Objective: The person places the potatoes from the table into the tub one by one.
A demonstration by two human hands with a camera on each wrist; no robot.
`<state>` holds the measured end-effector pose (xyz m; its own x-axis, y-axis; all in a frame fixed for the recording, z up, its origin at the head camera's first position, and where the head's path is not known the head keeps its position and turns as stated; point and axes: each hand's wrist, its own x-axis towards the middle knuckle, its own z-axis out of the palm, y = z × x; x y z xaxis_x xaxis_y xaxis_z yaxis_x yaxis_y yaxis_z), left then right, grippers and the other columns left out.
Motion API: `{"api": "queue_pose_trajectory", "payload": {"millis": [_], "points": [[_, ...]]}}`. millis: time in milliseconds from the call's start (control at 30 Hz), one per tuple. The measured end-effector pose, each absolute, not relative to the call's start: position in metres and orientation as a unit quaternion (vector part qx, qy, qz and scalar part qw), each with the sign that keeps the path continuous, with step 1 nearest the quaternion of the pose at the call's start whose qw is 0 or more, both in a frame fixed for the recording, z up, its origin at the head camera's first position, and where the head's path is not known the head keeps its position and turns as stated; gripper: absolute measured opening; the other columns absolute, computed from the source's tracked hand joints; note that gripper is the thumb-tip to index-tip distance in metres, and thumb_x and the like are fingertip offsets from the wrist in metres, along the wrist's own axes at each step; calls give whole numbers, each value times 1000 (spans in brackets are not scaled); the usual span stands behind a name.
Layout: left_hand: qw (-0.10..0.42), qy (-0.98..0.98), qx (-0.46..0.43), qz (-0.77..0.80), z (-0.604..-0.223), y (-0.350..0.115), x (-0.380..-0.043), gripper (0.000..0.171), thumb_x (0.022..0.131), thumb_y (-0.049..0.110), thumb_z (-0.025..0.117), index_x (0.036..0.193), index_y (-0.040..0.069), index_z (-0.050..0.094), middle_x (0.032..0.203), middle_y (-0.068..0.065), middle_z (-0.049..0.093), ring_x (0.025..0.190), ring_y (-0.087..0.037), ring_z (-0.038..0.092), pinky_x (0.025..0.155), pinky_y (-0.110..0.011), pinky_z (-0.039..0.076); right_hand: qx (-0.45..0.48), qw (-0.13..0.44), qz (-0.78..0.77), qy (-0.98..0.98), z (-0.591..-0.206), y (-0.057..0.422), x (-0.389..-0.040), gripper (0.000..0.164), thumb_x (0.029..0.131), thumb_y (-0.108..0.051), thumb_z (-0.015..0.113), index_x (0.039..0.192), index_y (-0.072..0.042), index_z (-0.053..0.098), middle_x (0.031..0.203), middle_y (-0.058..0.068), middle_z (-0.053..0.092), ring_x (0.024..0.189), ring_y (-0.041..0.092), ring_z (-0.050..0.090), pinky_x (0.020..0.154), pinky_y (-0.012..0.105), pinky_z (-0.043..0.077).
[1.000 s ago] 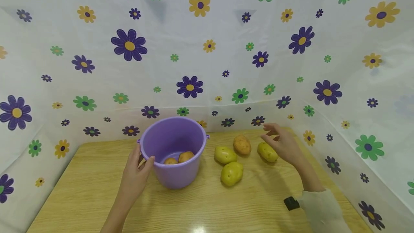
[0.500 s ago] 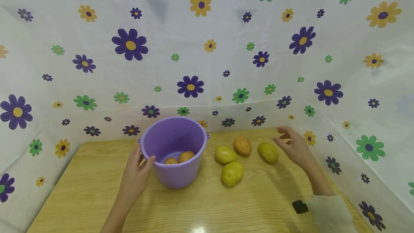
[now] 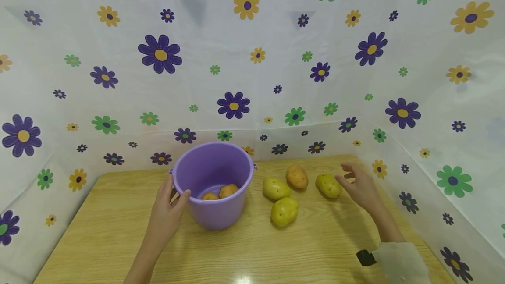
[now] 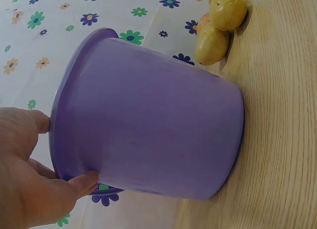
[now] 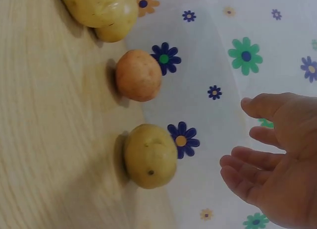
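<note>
A purple bucket stands upright on the table, with two brown potatoes visible inside it. My left hand grips the bucket's near-left rim; the left wrist view shows thumb and fingers on either side of that rim. My right hand hovers just right of a yellow-green potato, apart from it and holding nothing, its fingers loosely bent. Left of that potato lie a brown potato and two more yellow-green ones, the rear potato and the front potato.
The wooden table ends at the back against a white flowered cloth, which also hangs along both sides. A black band piece sits by the right sleeve.
My right hand has moved right from above the rightmost potato, then lowered beside it. My left hand keeps its hold on the bucket rim, and the potatoes have stayed in place.
</note>
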<state>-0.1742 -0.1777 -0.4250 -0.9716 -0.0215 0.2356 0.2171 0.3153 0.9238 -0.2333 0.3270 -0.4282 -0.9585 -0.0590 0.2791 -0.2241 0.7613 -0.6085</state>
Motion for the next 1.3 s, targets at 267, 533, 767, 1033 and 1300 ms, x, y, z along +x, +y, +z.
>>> {"api": "queue_pose_trajectory", "payload": {"millis": [267, 533, 767, 1033, 1300], "points": [[99, -808, -54, -579, -422, -177, -173, 75, 108, 20, 57, 165, 3, 11, 168, -23, 12, 151, -44, 28, 115, -30, 38, 58, 108, 338, -933, -450, 327, -236, 55, 103, -20, 65, 142, 15, 47, 136, 40, 52, 115, 52, 59, 84, 59, 63], [102, -806, -58, -580, -423, -177, -172, 74, 108, 18, 56, 165, 2, 11, 169, -23, 11, 150, -46, 27, 115, -32, 38, 33, 88, 325, -941, -467, 325, -241, 59, 102, -20, 67, 139, 19, 45, 134, 44, 50, 113, 55, 58, 88, 61, 61], [104, -806, -55, -579, -424, -177, -173, 75, 108, 18, 57, 165, 1, 11, 168, -23, 12, 150, -45, 28, 116, -35, 38, 11, 78, 317, -945, -481, 324, -247, 61, 100, -18, 67, 139, 22, 43, 133, 47, 47, 113, 57, 56, 94, 66, 55], [111, -803, -63, -582, -426, -177, -172, 73, 107, 14, 57, 165, 1, 13, 168, -24, 13, 149, -47, 28, 115, -33, 39, -1, 64, 324, -944, -492, 321, -249, 63, 100, -18, 67, 140, 23, 40, 135, 47, 45, 122, 59, 49, 102, 69, 49], [108, -800, -62, -587, -425, -175, -172, 74, 108, 15, 56, 165, 1, 12, 169, -22, 11, 150, -45, 27, 115, -29, 38, -9, 56, 323, -945, -501, 321, -251, 68, 98, -18, 70, 142, 21, 36, 127, 45, 51, 111, 54, 57, 92, 64, 55]]}}
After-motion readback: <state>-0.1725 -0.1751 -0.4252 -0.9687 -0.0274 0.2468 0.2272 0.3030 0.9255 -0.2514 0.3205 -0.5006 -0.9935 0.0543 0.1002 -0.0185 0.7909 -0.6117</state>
